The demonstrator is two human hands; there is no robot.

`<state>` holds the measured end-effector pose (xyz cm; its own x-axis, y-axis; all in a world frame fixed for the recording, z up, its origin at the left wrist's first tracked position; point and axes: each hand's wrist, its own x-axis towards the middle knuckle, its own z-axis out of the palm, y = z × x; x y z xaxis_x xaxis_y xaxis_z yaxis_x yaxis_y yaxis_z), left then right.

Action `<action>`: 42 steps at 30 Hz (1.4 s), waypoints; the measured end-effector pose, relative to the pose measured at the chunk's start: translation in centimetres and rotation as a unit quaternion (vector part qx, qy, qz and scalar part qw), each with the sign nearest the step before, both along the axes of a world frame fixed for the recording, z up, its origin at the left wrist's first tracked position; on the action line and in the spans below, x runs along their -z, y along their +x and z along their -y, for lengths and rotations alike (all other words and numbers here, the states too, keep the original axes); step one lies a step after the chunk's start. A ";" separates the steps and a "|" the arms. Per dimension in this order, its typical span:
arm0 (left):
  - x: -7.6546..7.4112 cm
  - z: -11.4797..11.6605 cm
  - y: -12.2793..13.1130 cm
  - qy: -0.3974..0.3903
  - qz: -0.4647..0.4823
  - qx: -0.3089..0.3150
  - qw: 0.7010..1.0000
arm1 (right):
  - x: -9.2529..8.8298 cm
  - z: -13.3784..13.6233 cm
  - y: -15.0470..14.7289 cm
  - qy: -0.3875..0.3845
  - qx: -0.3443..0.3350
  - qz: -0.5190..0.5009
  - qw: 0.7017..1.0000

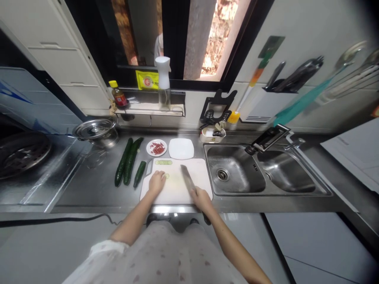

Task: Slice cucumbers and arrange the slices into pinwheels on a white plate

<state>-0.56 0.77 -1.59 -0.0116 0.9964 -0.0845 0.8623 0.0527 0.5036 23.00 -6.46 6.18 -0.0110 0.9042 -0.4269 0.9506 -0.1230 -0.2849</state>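
My right hand point(202, 199) grips a kitchen knife point(187, 177), its blade angled up and left over the white cutting board point(174, 195). On the board's left half, my left hand point(157, 183) has its fingers drawn together at a pale cucumber slice point(166, 176). A short row of cucumber slices point(163, 162) lies near the board's top left edge. Left of the board are a short cut piece of cucumber point(139, 174) and two long whole cucumbers, one point(123, 162) beside the other point(132, 161).
Behind the board stand a plate of chopped red bits point(156, 148) and a white square plate point(181, 148). A double sink point(237, 189) is on the right. A lidded steel pot point(100, 136) stands at back left. Bottles, including a spray bottle point(164, 79), occupy the shelf point(148, 112).
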 end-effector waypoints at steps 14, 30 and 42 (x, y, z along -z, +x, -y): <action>-1.0 -1.9 0.5 -0.072 0.050 -0.043 0.995 | 0.7 -0.5 0.2 0.019 0.059 -0.004 0.998; -0.9 -4.6 -1.8 -0.048 0.019 -0.127 0.991 | 1.4 -0.8 0.2 0.026 0.069 -0.010 0.997; -0.6 -5.2 -2.6 -0.055 -0.031 -0.171 0.983 | 1.7 -1.1 0.5 0.019 0.062 0.003 0.998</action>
<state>-3.17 5.99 -1.02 -0.3529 0.9182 -0.1799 0.8136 0.3961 0.4257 23.48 -5.38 4.44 0.1050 0.9143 -0.3913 0.9302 -0.2295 -0.2866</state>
